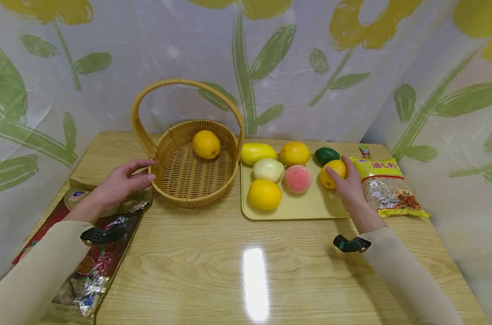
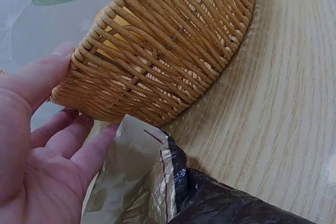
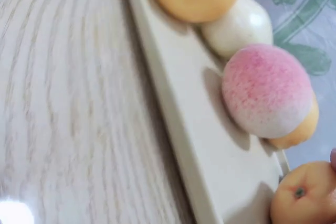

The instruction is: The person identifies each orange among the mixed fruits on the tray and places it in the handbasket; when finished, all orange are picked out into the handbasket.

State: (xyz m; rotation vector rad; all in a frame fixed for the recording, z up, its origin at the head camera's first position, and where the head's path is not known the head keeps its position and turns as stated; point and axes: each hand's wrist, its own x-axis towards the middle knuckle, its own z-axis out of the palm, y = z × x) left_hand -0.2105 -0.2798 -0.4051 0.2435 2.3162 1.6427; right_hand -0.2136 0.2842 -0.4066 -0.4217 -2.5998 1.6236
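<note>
My left hand (image 1: 121,183) is at the left side of a round wicker basket (image 1: 192,198) with a tall arched handle. In the left wrist view the thumb (image 2: 44,77) lies on the basket's rim, and the other fingers bend against its outer wall. Inside the basket sits one orange fruit (image 1: 206,144). My right hand (image 1: 350,183) grips an orange (image 1: 333,174) between thumb and fingers at the right end of a cream tray (image 1: 302,210). The right wrist view shows that orange's stem end (image 3: 300,192), with only a fingertip at the frame edge.
Also on the tray are a pink peach (image 1: 297,178), a pale round fruit (image 1: 268,170), a yellow mango (image 1: 258,153), a dark green fruit (image 1: 327,156) and two more orange fruits. A yellow food bag (image 1: 392,187) and small packet (image 1: 365,152) lie right; a dark red bag (image 1: 95,264) lies left.
</note>
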